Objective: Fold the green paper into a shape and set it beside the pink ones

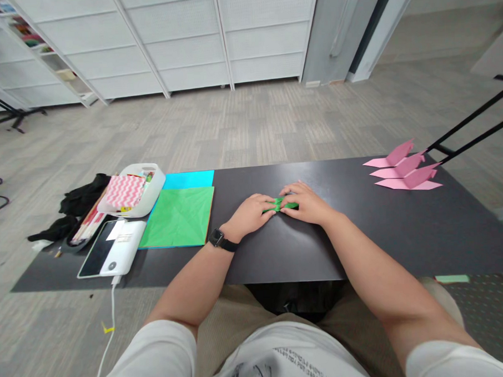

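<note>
A small folded green paper piece [279,205] lies on the black table [362,233] in front of me. My left hand [250,213] presses on its left end with curled fingers, and a black watch sits on that wrist. My right hand [308,202] covers its right end, fingers bent down onto the paper. Most of the piece is hidden under both hands.
A stack of green [180,216] and blue paper sheets [188,179] lies to the left. Further left are a white basket [132,189] with patterned paper, a white device [112,247] with a cable, and black cloth [83,198]. Folded pink paper shapes [405,173] sit at the far right.
</note>
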Motion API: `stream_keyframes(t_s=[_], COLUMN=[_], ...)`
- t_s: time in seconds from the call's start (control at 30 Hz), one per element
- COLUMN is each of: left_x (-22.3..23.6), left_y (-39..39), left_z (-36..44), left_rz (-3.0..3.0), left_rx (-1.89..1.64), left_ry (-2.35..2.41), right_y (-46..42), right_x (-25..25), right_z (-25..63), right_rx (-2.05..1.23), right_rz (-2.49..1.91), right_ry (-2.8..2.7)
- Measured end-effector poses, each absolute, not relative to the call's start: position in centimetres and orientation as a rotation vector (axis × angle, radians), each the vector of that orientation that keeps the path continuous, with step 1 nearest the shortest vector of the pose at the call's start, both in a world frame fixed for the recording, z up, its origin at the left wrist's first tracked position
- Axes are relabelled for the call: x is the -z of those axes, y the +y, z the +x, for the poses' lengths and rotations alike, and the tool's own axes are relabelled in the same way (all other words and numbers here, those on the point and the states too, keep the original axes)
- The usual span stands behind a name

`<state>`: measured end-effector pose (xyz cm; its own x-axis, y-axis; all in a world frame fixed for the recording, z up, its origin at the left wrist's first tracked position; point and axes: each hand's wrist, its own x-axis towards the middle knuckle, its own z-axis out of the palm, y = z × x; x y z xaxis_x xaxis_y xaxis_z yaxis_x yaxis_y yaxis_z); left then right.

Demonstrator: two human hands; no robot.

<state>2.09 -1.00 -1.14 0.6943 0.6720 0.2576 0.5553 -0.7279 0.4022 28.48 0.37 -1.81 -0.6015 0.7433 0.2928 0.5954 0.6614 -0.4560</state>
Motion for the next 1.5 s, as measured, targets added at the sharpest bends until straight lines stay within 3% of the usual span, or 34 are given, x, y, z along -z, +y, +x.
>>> stream_keyframes(t_s=[1.5], left_x=[1.2], left_y=[-0.3], left_z=[2.8], left_rz=[2.482], left_rx=[-0.592], left_ry=[1.164], right_y=[0.7], right_x=[3.3], right_z=[27.7], right_rx=[-0.349], right_rz=[-1.178], right_ry=[-2.369])
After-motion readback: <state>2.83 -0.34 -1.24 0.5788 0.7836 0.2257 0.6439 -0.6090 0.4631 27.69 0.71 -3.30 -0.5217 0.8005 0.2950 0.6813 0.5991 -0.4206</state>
